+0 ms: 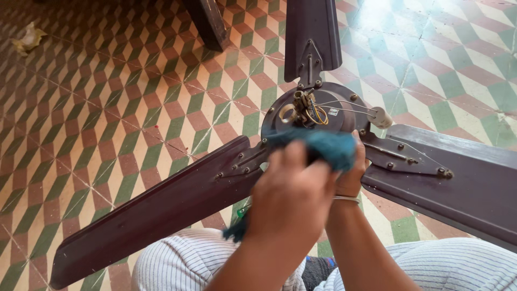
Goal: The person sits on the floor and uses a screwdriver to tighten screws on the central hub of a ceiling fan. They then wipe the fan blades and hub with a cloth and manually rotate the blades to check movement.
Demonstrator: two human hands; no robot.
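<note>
Teal cloth (328, 146) between hands, over fan hub (312, 110)

Two bare forearms reach forward from the bottom edge, close together. The left hand (291, 199) is nearer, knuckles up, fingers curled in a loose fist. The right hand (353, 170) sits just beyond it, fingers bent, a thin bangle circling its wrist.
</note>
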